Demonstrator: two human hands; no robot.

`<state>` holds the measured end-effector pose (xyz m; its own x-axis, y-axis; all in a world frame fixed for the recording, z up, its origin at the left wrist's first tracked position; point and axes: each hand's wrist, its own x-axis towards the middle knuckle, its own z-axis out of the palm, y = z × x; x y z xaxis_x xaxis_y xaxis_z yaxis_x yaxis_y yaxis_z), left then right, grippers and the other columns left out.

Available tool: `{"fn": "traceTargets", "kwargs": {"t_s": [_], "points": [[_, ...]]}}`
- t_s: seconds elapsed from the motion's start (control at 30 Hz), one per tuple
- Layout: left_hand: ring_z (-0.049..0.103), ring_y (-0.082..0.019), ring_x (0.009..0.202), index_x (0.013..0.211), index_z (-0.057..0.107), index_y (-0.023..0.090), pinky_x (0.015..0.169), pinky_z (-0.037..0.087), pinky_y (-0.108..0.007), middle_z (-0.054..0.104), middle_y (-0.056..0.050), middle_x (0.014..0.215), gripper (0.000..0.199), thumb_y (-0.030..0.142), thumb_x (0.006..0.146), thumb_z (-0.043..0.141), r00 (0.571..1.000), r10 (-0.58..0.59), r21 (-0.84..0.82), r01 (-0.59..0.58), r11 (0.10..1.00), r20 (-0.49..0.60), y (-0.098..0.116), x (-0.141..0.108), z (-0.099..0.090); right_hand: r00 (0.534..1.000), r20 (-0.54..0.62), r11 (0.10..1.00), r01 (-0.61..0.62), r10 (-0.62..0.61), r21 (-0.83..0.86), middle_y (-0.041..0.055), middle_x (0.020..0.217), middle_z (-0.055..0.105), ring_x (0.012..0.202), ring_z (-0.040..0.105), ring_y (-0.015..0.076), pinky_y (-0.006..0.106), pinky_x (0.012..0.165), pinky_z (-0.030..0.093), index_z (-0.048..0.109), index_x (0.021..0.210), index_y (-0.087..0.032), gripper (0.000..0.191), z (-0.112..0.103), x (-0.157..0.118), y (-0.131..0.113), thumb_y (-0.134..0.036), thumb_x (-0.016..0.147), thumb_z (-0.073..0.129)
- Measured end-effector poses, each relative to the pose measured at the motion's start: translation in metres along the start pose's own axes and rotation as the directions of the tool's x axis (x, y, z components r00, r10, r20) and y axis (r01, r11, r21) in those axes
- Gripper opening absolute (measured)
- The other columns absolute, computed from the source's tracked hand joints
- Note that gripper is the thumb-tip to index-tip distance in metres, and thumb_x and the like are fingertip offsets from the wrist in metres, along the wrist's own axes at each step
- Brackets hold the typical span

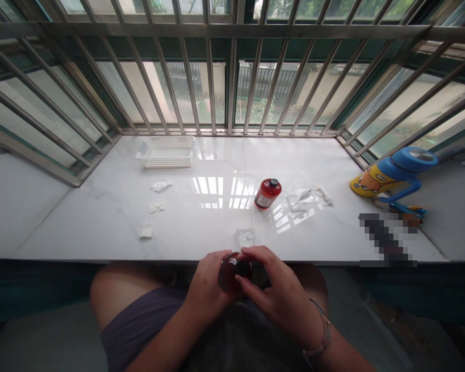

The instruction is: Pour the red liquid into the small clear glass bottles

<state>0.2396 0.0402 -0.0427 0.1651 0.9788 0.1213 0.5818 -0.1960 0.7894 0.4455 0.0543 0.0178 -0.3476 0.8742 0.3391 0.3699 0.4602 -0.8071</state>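
Over my lap, just in front of the counter's near edge, my left hand [212, 276] wraps round the side of a dark red bottle [228, 274]. Thumb and fingers of my right hand [271, 276] close on its black cap [243, 268]; whether the cap is loose, I cannot tell. A similar red bottle [266, 195] with a white label and black cap stands upright on the counter. Just beyond my hands lies a small clear plastic box [247, 236] with something small and pale in it.
On the white counter [201, 243], a white perforated basket [166, 160] sits at the back left, with crumpled white tissues [156, 207] before it. Clear packaging [301, 200] lies right of the standing bottle. A blue and yellow flask [387, 173] stands far right, near a blurred-out dark object [385, 240]. Metal window bars [232, 77] close off the back.
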Motion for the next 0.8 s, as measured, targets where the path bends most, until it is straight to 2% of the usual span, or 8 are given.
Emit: {"fn": "traceTargets", "kwargs": {"t_s": [0.17, 0.3, 0.4, 0.57, 0.67, 0.73, 0.8], "points": [[0.074, -0.033, 0.114, 0.132, 0.066, 0.027, 0.100, 0.060, -0.051, 0.077, -0.009, 0.124, 0.063, 0.031, 0.075, 0.092, 1.000, -0.016, -0.009, 0.016, 1.000, 0.001, -0.001, 0.000, 0.000, 1.000, -0.021, 1.000, -0.012, 0.012, 0.029, 0.0045, 0.124, 0.074, 0.111, 0.076, 0.0217, 0.039, 0.099, 0.066, 0.053, 0.146, -0.033, 0.054, 0.000, -0.001, 0.000, -0.015, 0.098, 0.071], [0.074, -0.034, 0.115, 0.132, 0.066, 0.028, 0.100, 0.061, -0.052, 0.076, -0.010, 0.125, 0.066, 0.035, 0.073, 0.095, 0.999, -0.032, -0.003, 0.032, 0.999, -0.006, -0.002, 0.000, -0.002, 0.994, -0.080, 0.997, -0.074, 0.075, 0.022, 0.0064, 0.126, 0.076, 0.113, 0.078, 0.0236, 0.042, 0.101, 0.067, 0.056, 0.143, -0.032, 0.050, -0.005, -0.003, 0.005, -0.023, 0.098, 0.075], [0.074, -0.035, 0.116, 0.132, 0.066, 0.028, 0.100, 0.061, -0.053, 0.076, -0.011, 0.126, 0.068, 0.040, 0.073, 0.096, 1.000, -0.022, 0.013, 0.022, 1.000, -0.017, -0.004, 0.001, -0.005, 0.978, -0.149, 0.989, -0.145, 0.147, 0.024, 0.0080, 0.128, 0.078, 0.114, 0.078, 0.0244, 0.044, 0.101, 0.067, 0.057, 0.141, -0.030, 0.047, -0.016, -0.002, 0.018, -0.031, 0.099, 0.077], [0.073, -0.035, 0.118, 0.133, 0.063, 0.027, 0.103, 0.061, -0.054, 0.075, -0.011, 0.127, 0.068, 0.040, 0.075, 0.095, 0.999, -0.003, 0.040, 0.005, 0.999, -0.052, -0.013, 0.001, -0.011, 0.890, -0.297, 0.918, -0.387, 0.345, -0.092, 0.0103, 0.124, 0.080, 0.105, 0.080, 0.0267, 0.048, 0.098, 0.065, 0.059, 0.137, -0.026, 0.051, -0.053, 0.002, 0.070, -0.050, 0.096, 0.075], [0.074, -0.033, 0.116, 0.133, 0.063, 0.028, 0.101, 0.062, -0.052, 0.076, -0.009, 0.125, 0.068, 0.041, 0.075, 0.096, 0.996, -0.007, 0.052, 0.012, 0.999, -0.089, -0.017, 0.002, -0.015, 0.838, -0.327, 0.815, -0.522, 0.436, -0.251, 0.0093, 0.110, 0.083, 0.097, 0.080, 0.0282, 0.044, 0.091, 0.063, 0.069, 0.118, -0.025, 0.041, -0.076, -0.002, 0.110, -0.055, 0.091, 0.072], [0.075, -0.032, 0.114, 0.133, 0.064, 0.028, 0.100, 0.062, -0.050, 0.076, -0.008, 0.124, 0.069, 0.041, 0.074, 0.097, 0.992, -0.022, 0.054, 0.028, 0.998, -0.121, -0.019, 0.003, -0.018, 0.817, -0.338, 0.750, -0.568, 0.466, -0.339, 0.0091, 0.098, 0.083, 0.091, 0.080, 0.0298, 0.044, 0.086, 0.061, 0.073, 0.105, -0.025, 0.036, -0.087, -0.008, 0.133, -0.057, 0.088, 0.069], [0.075, -0.032, 0.113, 0.132, 0.065, 0.028, 0.100, 0.063, -0.049, 0.077, -0.007, 0.124, 0.068, 0.041, 0.073, 0.097, 0.988, -0.041, 0.050, 0.048, 0.998, -0.146, -0.022, 0.004, -0.021, 0.803, -0.341, 0.712, -0.593, 0.489, -0.376, 0.0093, 0.092, 0.082, 0.087, 0.078, 0.0302, 0.043, 0.085, 0.059, 0.075, 0.100, -0.025, 0.036, -0.094, -0.013, 0.151, -0.057, 0.086, 0.067]]}}
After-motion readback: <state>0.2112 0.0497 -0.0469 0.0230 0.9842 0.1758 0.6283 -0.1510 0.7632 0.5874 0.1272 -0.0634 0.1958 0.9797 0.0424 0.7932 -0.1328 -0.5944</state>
